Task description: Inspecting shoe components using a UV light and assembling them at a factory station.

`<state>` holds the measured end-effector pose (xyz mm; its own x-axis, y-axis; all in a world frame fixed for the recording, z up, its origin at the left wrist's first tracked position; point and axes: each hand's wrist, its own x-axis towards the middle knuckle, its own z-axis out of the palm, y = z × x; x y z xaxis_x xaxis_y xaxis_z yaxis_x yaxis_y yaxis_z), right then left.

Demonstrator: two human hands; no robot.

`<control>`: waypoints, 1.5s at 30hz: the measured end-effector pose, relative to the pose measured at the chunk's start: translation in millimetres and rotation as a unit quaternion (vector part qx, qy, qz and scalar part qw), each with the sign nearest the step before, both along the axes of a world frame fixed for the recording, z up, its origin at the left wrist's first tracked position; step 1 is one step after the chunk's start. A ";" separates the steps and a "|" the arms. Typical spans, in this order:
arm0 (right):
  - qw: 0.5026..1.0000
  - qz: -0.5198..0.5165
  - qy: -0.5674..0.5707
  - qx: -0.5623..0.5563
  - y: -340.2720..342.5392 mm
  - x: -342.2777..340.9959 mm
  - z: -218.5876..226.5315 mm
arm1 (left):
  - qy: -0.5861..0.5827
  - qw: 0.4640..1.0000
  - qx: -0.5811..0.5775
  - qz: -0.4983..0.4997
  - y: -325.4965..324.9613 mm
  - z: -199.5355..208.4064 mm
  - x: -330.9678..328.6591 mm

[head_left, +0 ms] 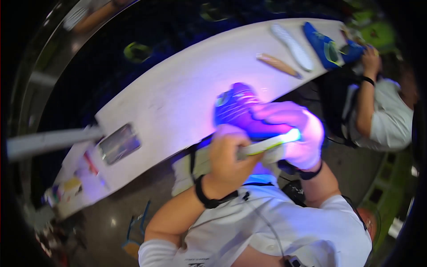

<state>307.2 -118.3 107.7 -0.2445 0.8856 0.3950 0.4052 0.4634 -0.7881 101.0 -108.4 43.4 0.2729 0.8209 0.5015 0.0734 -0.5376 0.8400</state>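
Shoe [238, 107] — between the two hands [227, 153] [296, 127]

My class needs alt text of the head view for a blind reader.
The left hand holds a slim white-and-green bar with a bright bluish end beside a blue sports shoe in the pale-gloved right hand, under violet light. Beyond runs a long white table, with blue-and-yellow shoes near another person's hand.

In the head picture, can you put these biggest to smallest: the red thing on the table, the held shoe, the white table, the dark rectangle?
1. White table
2. Held shoe
3. Dark rectangle
4. Red thing
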 end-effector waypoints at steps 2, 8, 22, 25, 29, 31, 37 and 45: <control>0.999 0.005 0.050 0.001 0.2 9.2 -10.7 | -0.009 1.000 -0.019 -0.018 10.2 1.5 7.1; 0.991 -0.064 0.120 0.010 -5.5 11.6 -16.8 | -0.023 0.981 -0.189 -0.027 16.4 8.2 17.1; 0.982 -0.173 -0.030 -0.076 -24.8 89.7 -67.1 | 0.365 0.907 0.114 -0.178 70.2 20.1 62.3; 0.977 -0.188 -0.082 -0.054 -23.2 80.2 -63.8 | 0.374 0.901 0.150 -0.158 74.5 18.5 60.6; 0.976 -0.202 -0.078 -0.037 -21.2 77.0 -60.2 | 0.316 0.927 0.056 -0.194 85.1 18.2 40.0; 0.950 -0.209 -0.191 -0.132 -13.7 82.4 -53.6 | 0.238 0.947 -0.045 -0.212 101.8 13.1 15.5; 0.886 -0.215 0.299 -0.281 34.7 28.3 -86.6 | 0.150 0.970 -0.141 -0.132 126.1 62.0 -59.8; 0.986 -0.020 0.136 0.090 108.2 -43.3 -6.1 | 0.243 0.955 -0.116 -0.123 120.8 115.8 -50.0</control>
<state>263.9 -10.2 101.7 -0.0744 0.8017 0.5931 0.2104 0.5940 -0.7765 51.0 12.3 159.2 0.6256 0.7760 0.0799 0.3804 -0.3928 0.8373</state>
